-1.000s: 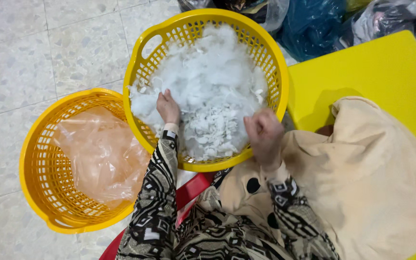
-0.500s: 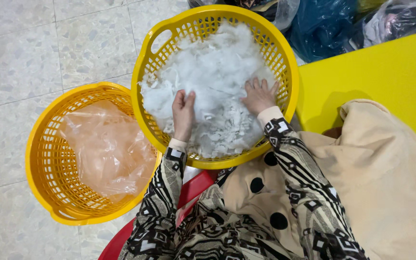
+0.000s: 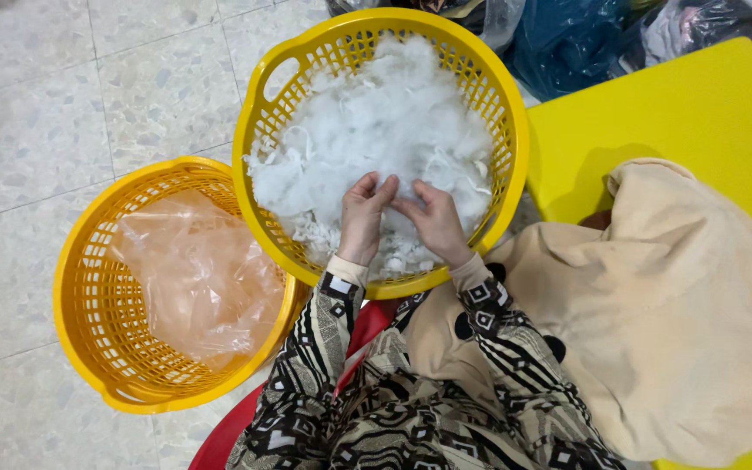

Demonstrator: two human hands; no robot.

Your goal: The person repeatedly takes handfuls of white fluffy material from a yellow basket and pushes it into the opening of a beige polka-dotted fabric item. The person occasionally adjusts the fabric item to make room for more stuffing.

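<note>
White stuffing [image 3: 393, 122]: left hand [image 3: 364, 218] & right hand [image 3: 435, 222] pinching.

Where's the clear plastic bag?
Head view, lower left: the clear plastic bag lies inside the smaller yellow basket, beside the larger yellow basket of white stuffing.

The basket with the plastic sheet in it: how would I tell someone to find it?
Start at the tiled floor; two yellow baskets sit side by side. It is the lower-left basket, holding only a crumpled clear plastic sheet. Its neighbour is heaped with white stuffing, both hands in it.
</note>
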